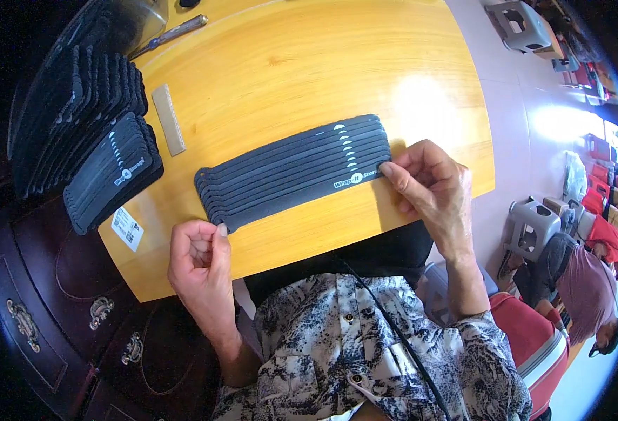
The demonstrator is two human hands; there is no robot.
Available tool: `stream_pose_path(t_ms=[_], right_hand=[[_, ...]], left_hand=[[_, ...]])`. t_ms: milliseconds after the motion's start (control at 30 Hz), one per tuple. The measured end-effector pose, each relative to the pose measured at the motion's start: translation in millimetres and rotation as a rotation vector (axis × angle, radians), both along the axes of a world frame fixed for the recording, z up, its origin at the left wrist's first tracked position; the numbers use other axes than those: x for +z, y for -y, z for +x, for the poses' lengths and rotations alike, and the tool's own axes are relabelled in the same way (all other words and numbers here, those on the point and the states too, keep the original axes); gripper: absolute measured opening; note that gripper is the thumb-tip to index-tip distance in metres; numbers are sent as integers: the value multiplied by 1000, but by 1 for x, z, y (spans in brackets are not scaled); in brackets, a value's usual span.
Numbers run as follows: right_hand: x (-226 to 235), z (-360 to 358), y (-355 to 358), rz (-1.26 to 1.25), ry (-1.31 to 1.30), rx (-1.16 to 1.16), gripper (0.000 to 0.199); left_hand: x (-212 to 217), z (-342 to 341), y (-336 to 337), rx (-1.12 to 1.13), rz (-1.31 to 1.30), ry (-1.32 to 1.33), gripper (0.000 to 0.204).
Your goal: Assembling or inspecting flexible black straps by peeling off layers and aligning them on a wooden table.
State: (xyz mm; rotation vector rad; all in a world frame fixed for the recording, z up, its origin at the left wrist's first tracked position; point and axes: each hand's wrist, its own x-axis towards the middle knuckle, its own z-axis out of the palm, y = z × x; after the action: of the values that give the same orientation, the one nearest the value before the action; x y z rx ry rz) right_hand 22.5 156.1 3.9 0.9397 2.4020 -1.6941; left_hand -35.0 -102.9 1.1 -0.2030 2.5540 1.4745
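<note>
A fanned row of several black straps (291, 172) with white print lies flat across the yellow wooden board (302, 63). My left hand (198, 259) pinches the row's near left end between thumb and fingers. At the right end, my right hand (432, 184) grips the straps with its fingertips. Both ends rest on the board.
More black straps are stacked at the left: a small fanned bundle (110, 172) and a larger pile (70, 105) behind it. A tan flat bar (168, 119), a metal tool (172, 33) and a white label (127, 228) lie nearby. Dark wooden cabinet (49, 302) at left; a person (586, 288) and stools at right.
</note>
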Motion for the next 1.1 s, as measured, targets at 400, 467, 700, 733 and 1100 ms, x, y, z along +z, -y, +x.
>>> stream_pose_path(t_ms=[400,467,700,733,1100], right_hand=[[4,-13,-15,-72,78,115,18],[14,-8,-10,8,70,110,18],[19,-36,17,-234,155,393,35],[13,-42,15,-297,200,347,37],[28,-25,39,216,-181,544,35]], left_hand=[[2,-16,26,-77,240,259,9],[7,-14,27,-89,266,244,7],[3,-22,7,-291,670,582,34],[1,-26,6,-299,673,584,34],[25,-27,11,-244,486,338,28]])
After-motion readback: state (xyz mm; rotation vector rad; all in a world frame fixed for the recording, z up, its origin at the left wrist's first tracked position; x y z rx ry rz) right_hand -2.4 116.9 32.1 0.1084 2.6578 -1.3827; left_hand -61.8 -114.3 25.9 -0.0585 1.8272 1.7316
